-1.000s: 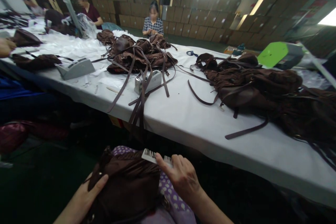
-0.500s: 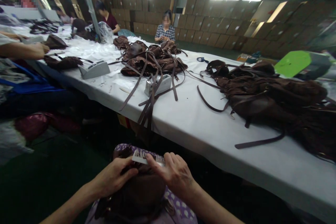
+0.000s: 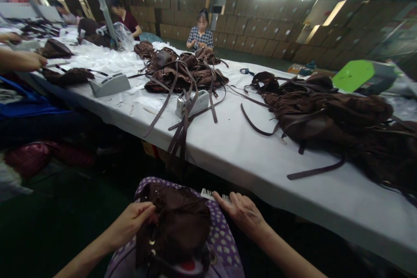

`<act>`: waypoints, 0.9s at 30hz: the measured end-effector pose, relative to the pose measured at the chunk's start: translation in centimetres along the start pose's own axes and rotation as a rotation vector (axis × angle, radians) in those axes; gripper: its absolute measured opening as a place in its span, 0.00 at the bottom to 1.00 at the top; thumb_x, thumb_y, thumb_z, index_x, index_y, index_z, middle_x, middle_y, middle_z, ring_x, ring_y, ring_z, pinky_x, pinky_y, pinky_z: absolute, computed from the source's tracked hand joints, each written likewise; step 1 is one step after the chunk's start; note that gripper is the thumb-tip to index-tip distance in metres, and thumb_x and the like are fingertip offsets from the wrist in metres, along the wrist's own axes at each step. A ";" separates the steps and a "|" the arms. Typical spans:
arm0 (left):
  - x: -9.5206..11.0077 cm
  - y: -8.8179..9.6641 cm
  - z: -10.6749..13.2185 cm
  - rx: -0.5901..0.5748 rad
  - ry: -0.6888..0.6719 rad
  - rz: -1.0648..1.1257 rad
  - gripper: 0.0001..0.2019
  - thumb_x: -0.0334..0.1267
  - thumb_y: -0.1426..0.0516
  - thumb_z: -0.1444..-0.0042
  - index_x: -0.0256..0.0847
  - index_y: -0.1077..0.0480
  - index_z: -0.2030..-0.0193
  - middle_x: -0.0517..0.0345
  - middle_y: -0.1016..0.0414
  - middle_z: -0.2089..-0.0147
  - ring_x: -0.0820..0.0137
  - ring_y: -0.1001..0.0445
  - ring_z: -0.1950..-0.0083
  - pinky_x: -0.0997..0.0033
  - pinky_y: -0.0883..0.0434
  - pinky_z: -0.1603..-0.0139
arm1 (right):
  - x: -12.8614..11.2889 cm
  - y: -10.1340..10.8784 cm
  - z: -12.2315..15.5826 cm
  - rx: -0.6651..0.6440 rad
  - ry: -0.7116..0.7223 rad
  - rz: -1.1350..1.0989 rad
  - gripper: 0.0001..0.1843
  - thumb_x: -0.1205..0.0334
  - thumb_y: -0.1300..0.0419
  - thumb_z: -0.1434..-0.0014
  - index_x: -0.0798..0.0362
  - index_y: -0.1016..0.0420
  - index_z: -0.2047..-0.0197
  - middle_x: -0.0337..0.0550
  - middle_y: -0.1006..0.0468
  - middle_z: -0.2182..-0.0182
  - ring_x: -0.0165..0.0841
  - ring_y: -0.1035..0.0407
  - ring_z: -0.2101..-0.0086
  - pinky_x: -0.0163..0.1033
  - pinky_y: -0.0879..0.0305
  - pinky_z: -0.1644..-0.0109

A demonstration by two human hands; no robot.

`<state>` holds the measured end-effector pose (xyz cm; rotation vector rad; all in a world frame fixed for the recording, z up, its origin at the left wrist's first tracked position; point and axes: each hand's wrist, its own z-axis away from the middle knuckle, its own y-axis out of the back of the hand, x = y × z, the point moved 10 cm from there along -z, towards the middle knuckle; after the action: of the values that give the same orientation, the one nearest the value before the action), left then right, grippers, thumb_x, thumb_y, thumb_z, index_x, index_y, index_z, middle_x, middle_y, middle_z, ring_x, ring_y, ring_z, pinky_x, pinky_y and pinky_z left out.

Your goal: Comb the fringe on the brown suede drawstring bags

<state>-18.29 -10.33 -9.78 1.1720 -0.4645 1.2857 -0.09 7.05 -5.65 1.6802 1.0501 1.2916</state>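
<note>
plainly, right hand (image 3: pixel 243 211) clasps a comb (image 3: pixel 207 195), left hand (image 3: pixel 140 216) pinching a bag (image 3: pixel 184 221).

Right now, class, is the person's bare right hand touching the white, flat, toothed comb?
Touching. The head view shows the bare right hand gripping the white, flat, toothed comb, one digit lying across it.

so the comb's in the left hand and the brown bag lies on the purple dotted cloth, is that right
Not quite: the head view shows the comb in the right hand. The brown bag does lie on the purple dotted cloth.
</note>
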 end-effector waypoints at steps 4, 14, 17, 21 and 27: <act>1.1 -1.8 0.8 -0.067 -0.012 -0.121 0.21 0.54 0.54 0.39 0.41 0.33 0.72 0.58 0.28 0.71 0.68 0.31 0.67 0.71 0.39 0.66 | 0.0 -0.2 0.3 -0.006 -0.023 -0.027 0.36 0.76 0.43 0.45 0.43 0.44 0.37 0.37 0.34 0.74 0.30 0.42 0.75 0.37 0.51 0.70; 10.6 -2.3 -3.5 0.027 -0.316 -0.632 0.23 0.32 0.43 0.51 0.41 0.33 0.45 0.42 0.32 0.42 0.47 0.36 0.43 0.46 0.41 0.45 | -1.7 6.7 -3.7 0.172 0.006 -0.122 0.30 0.71 0.51 0.37 0.47 0.49 0.33 0.39 0.36 0.74 0.32 0.44 0.75 0.39 0.50 0.71; 10.4 -4.5 -5.5 -0.109 -0.393 -0.542 0.11 0.37 0.49 0.42 0.44 0.29 0.55 0.51 0.24 0.58 0.57 0.30 0.53 0.57 0.38 0.48 | -2.1 7.7 -3.9 0.177 0.039 -0.090 0.29 0.70 0.51 0.36 0.46 0.49 0.33 0.39 0.37 0.74 0.32 0.44 0.75 0.39 0.51 0.71; 8.6 -5.4 -5.0 -0.200 -0.372 -0.427 0.12 0.39 0.54 0.37 0.43 0.30 0.60 0.56 0.26 0.68 0.67 0.28 0.67 0.71 0.36 0.65 | -1.2 7.0 -3.2 0.155 -0.005 -0.060 0.29 0.71 0.51 0.37 0.47 0.48 0.34 0.38 0.37 0.75 0.32 0.44 0.75 0.39 0.51 0.71; 9.5 0.5 0.6 -0.114 -0.232 -0.360 0.16 0.46 0.58 0.34 0.43 0.37 0.68 0.64 0.36 0.76 0.73 0.37 0.76 0.73 0.45 0.73 | -1.5 7.5 -3.7 0.175 0.018 -0.120 0.25 0.72 0.52 0.37 0.54 0.43 0.37 0.38 0.36 0.75 0.31 0.44 0.75 0.39 0.51 0.71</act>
<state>-15.73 -6.32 -1.56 1.2476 -0.4638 0.8088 -2.73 3.13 1.39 1.7077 1.2862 1.1684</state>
